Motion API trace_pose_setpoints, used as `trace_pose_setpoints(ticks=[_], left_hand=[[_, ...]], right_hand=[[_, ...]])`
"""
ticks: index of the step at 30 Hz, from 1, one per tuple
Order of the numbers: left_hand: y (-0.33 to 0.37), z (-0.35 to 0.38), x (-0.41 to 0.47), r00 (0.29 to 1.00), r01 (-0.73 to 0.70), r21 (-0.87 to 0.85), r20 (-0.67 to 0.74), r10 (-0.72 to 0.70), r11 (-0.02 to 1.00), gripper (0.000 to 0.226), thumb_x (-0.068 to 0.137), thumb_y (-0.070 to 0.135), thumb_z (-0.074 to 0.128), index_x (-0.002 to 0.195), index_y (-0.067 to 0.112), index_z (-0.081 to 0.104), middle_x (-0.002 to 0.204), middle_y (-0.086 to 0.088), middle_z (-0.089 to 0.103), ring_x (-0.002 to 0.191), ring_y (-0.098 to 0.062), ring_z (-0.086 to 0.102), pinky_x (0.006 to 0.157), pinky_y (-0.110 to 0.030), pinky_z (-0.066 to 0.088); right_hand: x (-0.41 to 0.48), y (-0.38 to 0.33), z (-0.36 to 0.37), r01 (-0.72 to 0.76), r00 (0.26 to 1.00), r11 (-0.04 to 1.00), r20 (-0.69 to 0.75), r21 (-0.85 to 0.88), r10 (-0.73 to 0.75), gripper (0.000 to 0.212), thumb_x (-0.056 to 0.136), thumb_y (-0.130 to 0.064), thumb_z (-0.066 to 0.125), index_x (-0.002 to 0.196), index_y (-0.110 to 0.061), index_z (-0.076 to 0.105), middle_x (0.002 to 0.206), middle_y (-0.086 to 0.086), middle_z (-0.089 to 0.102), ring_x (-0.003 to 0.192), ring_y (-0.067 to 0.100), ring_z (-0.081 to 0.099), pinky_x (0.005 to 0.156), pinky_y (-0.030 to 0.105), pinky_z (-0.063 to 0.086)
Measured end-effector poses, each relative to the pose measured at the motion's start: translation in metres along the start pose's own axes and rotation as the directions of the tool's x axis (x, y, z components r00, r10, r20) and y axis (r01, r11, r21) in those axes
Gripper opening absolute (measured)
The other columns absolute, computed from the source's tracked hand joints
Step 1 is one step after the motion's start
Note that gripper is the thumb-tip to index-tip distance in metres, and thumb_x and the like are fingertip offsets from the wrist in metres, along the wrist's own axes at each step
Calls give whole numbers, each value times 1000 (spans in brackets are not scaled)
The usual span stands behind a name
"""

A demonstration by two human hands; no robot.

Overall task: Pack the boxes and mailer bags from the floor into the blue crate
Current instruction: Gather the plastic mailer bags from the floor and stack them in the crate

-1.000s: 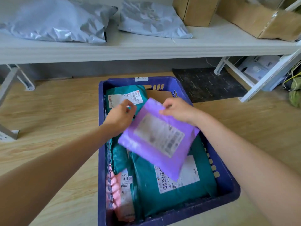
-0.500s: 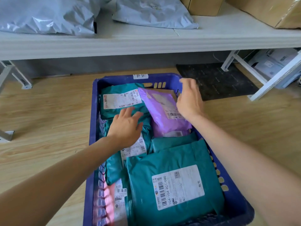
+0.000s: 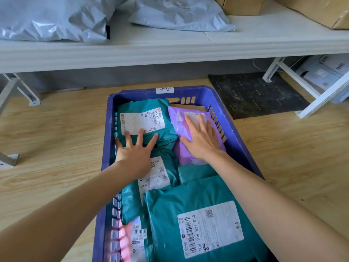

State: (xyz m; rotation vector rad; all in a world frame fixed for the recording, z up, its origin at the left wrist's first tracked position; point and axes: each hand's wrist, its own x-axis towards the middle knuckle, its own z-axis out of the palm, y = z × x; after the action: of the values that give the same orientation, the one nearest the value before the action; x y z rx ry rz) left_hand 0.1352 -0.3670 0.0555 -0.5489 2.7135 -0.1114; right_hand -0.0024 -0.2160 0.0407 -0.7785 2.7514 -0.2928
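Note:
The blue crate [image 3: 243,148] stands on the wooden floor, filled with mailer bags. A purple mailer bag [image 3: 179,120] lies at its far right, over the edge of a brown box [image 3: 190,106]. My right hand [image 3: 201,139] presses flat on the purple bag with straight fingers. A teal mailer bag [image 3: 143,118] with a white label lies at the far left; my left hand [image 3: 137,151] presses on its near edge, fingers spread. A large teal bag [image 3: 188,224] fills the near part. A pink bag [image 3: 125,241] shows at the near left.
A white low shelf [image 3: 170,52] runs across the back, carrying grey mailer bags [image 3: 56,17] and cardboard boxes [image 3: 243,4]. A dark mat [image 3: 253,93] lies on the floor right of the crate. White shelf legs [image 3: 311,95] stand at right, with packages behind them.
The purple bag went from held above the crate to lying at its far right. Both hands let go of it and now press flat on the bags.

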Motion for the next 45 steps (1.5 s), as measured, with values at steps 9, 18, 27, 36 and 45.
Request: trace_pose_setpoints(ticks=[9,18,27,36,45], left_hand=[[1,-3,-1,992,-20,79,123,11,997,88,92,23,38,141,27,-35,153,-14,-29,139,-51,-17,110,-67,1],[-7,-19,-31,918,-387,18,-89,387,922,72,89,3,41,151,23,11,158,-7,10,146,-25,9,117,-42,17],[15,-19,-67,913,-400,-349,-73,401,848,31,95,40,44,94,18,65,96,0,68,89,-23,60,76,-32,48],[26,-17,-60,959,-257,-485,-23,281,836,10,88,18,52,93,19,60,107,-4,63,98,-24,58,75,-26,43],[39,1,-51,842,-513,-122,-262,471,850,56,100,40,32,151,27,12,160,7,0,147,-13,3,120,-35,10]], right_hand=[[27,-3,-6,54,985,991,167,-119,-33,61,95,-62,17,143,-49,-18,154,-4,-33,142,29,-27,115,55,-11],[-24,6,-64,70,989,890,85,451,-121,35,81,-43,71,81,-7,73,77,0,70,70,10,58,70,29,47],[-67,8,-78,128,879,992,464,-20,-104,30,81,-26,74,108,-16,72,96,-7,62,90,12,55,84,25,44],[-64,-5,-59,114,993,981,-48,158,-108,14,86,-21,69,99,-15,73,112,1,66,98,20,60,81,29,45],[-82,20,-3,283,889,947,-329,-151,-318,43,92,-35,52,130,-14,58,139,12,47,128,31,45,104,43,38]])
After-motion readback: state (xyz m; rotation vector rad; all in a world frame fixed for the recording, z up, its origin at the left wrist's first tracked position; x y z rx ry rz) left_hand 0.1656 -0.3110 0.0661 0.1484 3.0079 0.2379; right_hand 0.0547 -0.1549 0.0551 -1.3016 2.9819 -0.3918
